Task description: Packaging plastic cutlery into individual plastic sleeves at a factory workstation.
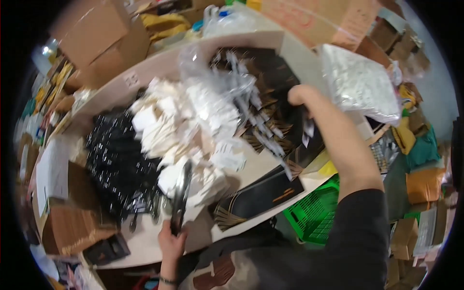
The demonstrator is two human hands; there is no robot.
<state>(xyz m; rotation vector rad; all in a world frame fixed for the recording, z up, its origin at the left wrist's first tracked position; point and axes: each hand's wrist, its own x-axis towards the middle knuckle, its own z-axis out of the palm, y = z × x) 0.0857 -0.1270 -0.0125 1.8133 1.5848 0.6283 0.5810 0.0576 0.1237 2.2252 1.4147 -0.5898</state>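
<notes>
My left hand point(172, 245) is wrapped round the lower end of a long, slim black object with a glossy, pale-edged side point(181, 199); its exact kind is unclear. The object stands tilted upward in front of a heap of cream-white pouches point(166, 128). My right arm stretches across to the far right of the table, where my right hand point(300, 95) bends down at a pile of black flat boxes with gold line patterns point(270, 104). Its fingers are mostly hidden. One such black box point(258, 197) lies at the table's near edge.
Black glossy plastic packets point(121, 159) heap up at the left, beside an opened brown carton point(79, 212). Clear plastic bags point(208, 92) lie mid-table. A green basket point(316, 212) stands below the right edge. A silvery padded bag point(360, 82) sits at the far right, and cartons point(92, 34) crowd behind.
</notes>
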